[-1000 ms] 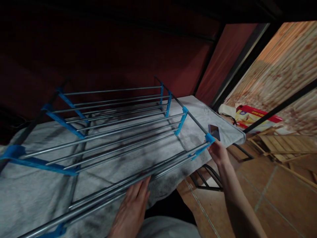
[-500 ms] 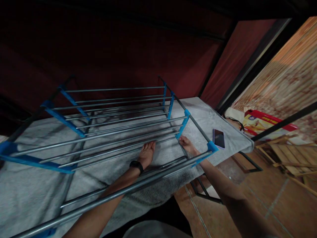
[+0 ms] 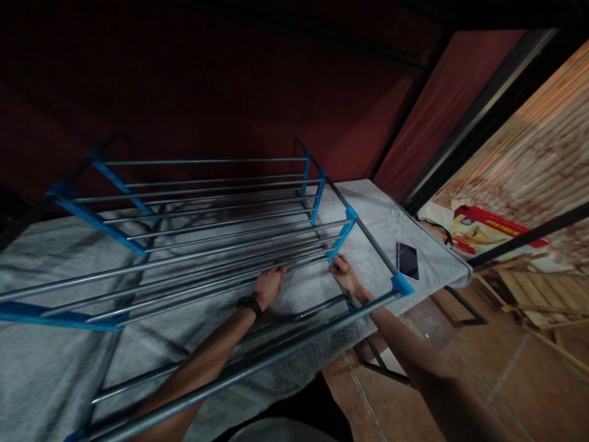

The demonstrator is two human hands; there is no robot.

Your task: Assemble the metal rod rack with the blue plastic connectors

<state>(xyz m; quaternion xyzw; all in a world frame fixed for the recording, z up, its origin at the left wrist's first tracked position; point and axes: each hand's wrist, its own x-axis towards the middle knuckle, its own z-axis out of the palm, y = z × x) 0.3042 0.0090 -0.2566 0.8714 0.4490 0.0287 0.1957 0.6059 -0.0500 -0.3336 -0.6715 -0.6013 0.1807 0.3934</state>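
Note:
A metal rack point(image 3: 207, 233) of grey tubes with blue plastic joints lies on its side on a grey blanket point(image 3: 381, 215). Both my arms reach in over the nearest tubes. My left hand point(image 3: 267, 286), with a black watch at the wrist, has its fingers curled up round a tube of the middle tier. My right hand point(image 3: 344, 273) is closed at the end of that same tier, just below a blue joint point(image 3: 338, 242). What the right fingers grip is partly hidden.
A dark phone point(image 3: 407, 260) lies on the blanket near the right edge. Beyond it are a red and yellow box point(image 3: 483, 228), wooden slats point(image 3: 543, 294) and a tiled floor point(image 3: 483, 368). A dark red wall stands behind the rack.
The left fingers went from flat on the blanket to curled round a tube. The right hand shifted slightly toward the blue joint. The view tilted a little.

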